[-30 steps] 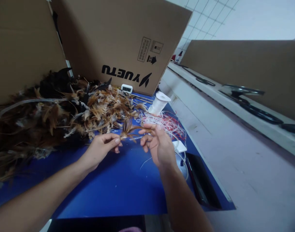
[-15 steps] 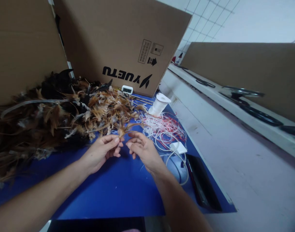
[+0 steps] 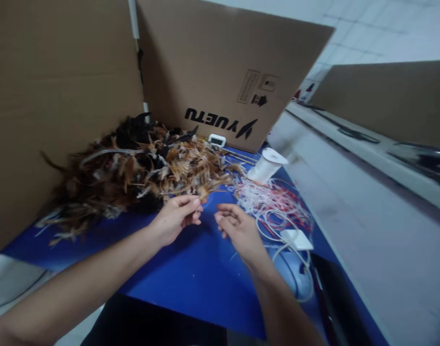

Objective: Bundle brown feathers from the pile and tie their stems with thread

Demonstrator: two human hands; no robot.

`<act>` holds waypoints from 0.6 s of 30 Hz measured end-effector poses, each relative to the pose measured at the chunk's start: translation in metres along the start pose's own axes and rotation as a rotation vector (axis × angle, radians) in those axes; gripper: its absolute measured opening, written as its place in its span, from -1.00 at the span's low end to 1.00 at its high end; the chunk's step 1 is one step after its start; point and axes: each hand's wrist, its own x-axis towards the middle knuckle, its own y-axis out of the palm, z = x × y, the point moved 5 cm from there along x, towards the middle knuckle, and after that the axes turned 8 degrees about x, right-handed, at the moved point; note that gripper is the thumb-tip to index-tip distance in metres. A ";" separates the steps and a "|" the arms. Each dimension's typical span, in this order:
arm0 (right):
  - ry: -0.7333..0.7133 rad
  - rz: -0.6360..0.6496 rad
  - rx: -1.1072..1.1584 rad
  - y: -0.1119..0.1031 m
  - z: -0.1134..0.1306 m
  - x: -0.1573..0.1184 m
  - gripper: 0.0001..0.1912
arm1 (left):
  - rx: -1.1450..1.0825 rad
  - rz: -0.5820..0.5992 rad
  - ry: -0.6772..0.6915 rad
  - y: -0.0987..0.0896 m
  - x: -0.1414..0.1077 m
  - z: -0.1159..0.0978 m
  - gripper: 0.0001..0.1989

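Over the blue table [image 3: 205,269], my left hand [image 3: 180,216] pinches the base of a small brown feather bunch [image 3: 207,190] between thumb and fingertips. My right hand [image 3: 239,230] is a short way to the right, its fingers curled and thumb against the fingertips; whatever it may hold is too small to make out. Behind my left hand spreads a large heap of brown and black feathers [image 3: 133,178]. Beyond my right hand lies a tangle of white and red strings [image 3: 270,202], with a white spool [image 3: 266,166] standing behind it.
Cardboard panels [image 3: 220,62] stand behind and left of the feathers. A small white-framed display [image 3: 217,140] sits at their foot. On the right are a white square device [image 3: 297,239] with a cable, a light blue round object [image 3: 290,271] and a dark object [image 3: 337,298].
The view has swung left, so the table and heap appear further right. My hands are slightly further apart, with the feather bunch still in my left hand.
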 end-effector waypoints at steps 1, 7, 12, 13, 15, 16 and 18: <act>0.000 -0.003 -0.013 -0.001 -0.001 0.000 -0.63 | -0.002 0.002 0.019 0.002 -0.005 -0.008 -0.81; 0.001 0.013 -0.049 -0.002 -0.001 0.000 -0.59 | 0.123 -0.108 0.206 -0.014 -0.061 -0.066 -0.87; -0.005 0.018 -0.082 0.001 0.003 -0.004 -0.58 | 0.364 -0.615 0.338 -0.104 -0.133 -0.089 -0.91; -0.008 0.017 -0.097 0.001 0.003 -0.004 -0.58 | 0.435 -0.715 0.339 -0.125 -0.148 -0.090 -0.93; -0.022 0.016 -0.129 0.003 0.003 -0.004 -0.59 | 0.630 -0.901 0.331 -0.162 -0.176 -0.089 -0.92; -0.029 0.021 -0.146 0.003 0.003 -0.004 -0.60 | 0.740 -0.959 0.305 -0.177 -0.187 -0.087 -0.89; -0.038 0.037 -0.177 0.005 0.001 -0.003 -0.60 | 0.898 -1.059 0.275 -0.201 -0.205 -0.083 -0.80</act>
